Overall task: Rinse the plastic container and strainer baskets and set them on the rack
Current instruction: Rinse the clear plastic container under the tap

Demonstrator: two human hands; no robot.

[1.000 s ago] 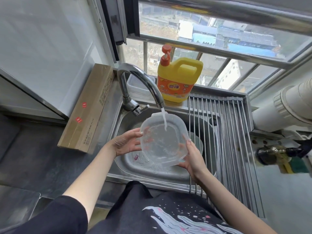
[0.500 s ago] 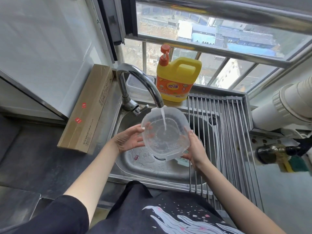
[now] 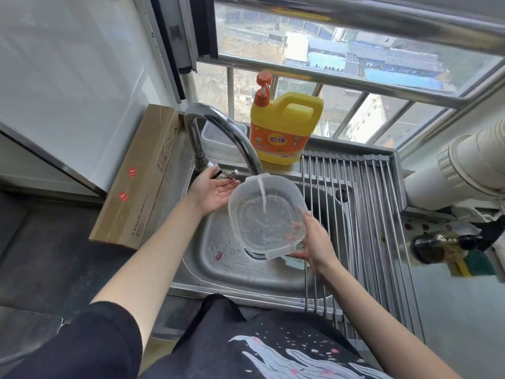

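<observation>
Head view: water (image 3: 261,194) inside right-hand-held (image 3: 314,242) plastic container (image 3: 266,217).

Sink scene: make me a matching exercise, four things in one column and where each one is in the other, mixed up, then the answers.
Things:
1. container
2. detergent jug
3. cardboard box
4. left hand

Places:
A. lying on the counter left of the sink
B. open, by the tap lever
C. under the running water, held by the right hand
D. standing on the ledge behind the rack

Pairs: 1-C, 2-D, 3-A, 4-B
</observation>
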